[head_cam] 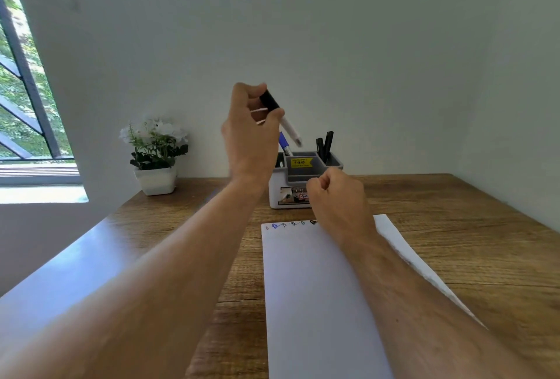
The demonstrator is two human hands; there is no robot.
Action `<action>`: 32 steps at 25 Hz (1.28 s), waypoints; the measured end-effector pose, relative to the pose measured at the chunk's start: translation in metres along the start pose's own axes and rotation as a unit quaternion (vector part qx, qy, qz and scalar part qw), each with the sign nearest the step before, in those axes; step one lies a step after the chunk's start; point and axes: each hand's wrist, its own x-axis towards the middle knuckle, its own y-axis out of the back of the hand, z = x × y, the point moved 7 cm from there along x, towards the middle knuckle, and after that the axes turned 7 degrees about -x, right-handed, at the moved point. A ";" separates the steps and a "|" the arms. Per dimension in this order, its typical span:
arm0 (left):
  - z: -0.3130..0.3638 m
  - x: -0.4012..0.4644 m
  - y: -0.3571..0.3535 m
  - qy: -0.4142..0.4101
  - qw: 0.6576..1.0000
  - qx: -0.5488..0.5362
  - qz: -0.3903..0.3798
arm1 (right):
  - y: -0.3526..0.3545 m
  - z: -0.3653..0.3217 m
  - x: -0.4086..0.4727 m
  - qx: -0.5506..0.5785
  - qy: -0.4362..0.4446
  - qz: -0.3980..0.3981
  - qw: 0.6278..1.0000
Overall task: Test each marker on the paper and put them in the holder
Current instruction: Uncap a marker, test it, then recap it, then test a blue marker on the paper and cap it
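Above the holder (306,180) at the desk's (454,242) far edge, the left hand (250,133) grips a black-capped marker (280,118), tip tilted down; the right hand (338,197) hangs clenched and empty over the scribbled paper (315,303); a blue marker (285,144) and black ones (324,145) stand inside the holder

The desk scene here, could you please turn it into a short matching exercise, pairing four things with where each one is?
Things:
1. black-capped marker
2. blue marker
3. potted plant
4. paper

Places:
A. flat on the desk, marks along its far edge
B. standing in the holder
C. held in the left hand, above the holder
D. far left of the desk, by the wall

Pairs: 1-C, 2-B, 3-D, 4-A
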 end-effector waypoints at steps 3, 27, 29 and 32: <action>-0.005 0.016 -0.024 -0.009 0.999 0.030 -0.024 | -0.004 -0.003 0.000 -0.011 0.002 -0.014 1.000; -0.059 0.026 -0.035 0.152 0.952 0.227 -0.140 | -0.019 -0.003 0.002 -0.046 -0.002 -0.060 0.997; -0.055 0.025 -0.009 0.158 0.943 0.265 -0.123 | -0.019 -0.002 0.002 -0.048 -0.006 -0.056 0.997; -0.056 0.017 0.034 0.178 0.912 0.350 -0.115 | -0.018 -0.002 0.002 -0.055 -0.010 -0.054 0.997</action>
